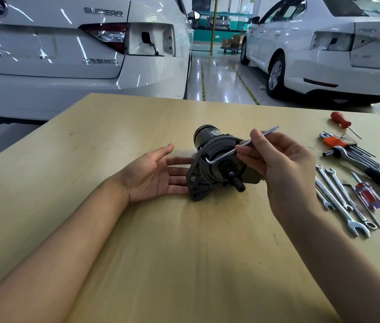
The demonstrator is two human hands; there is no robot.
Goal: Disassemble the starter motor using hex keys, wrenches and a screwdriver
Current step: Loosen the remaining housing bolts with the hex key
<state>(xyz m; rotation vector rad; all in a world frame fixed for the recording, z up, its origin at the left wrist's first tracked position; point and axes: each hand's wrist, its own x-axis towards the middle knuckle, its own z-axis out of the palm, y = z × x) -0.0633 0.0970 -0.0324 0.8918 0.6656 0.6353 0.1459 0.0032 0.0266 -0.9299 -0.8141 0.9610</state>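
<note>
The starter motor [217,163] lies on its side near the middle of my table [114,229], its black cylinder pointing away from me and the shaft end toward me. My left hand [154,174] lies palm up on the wood just left of it, fingers straight and relaxed, their tips touching the mounting flange. My right hand [275,159] pinches the long arm of a hex key [228,152] between thumb and fingers; the short bent end sits at the flange's upper left.

In front of the motor, toward me, the table is bare wood down to the bottom of the view, and bare again on the left out to the slanting edge. The far edge runs close behind the motor, with two white cars [79,54] parked beyond it. On the right lie the wrenches [338,197], a ratchet handle [371,171], a set of hex keys [347,145] in an orange holder, a red-handled screwdriver [342,121] and a clear-handled one [368,194], all well apart from the motor.
</note>
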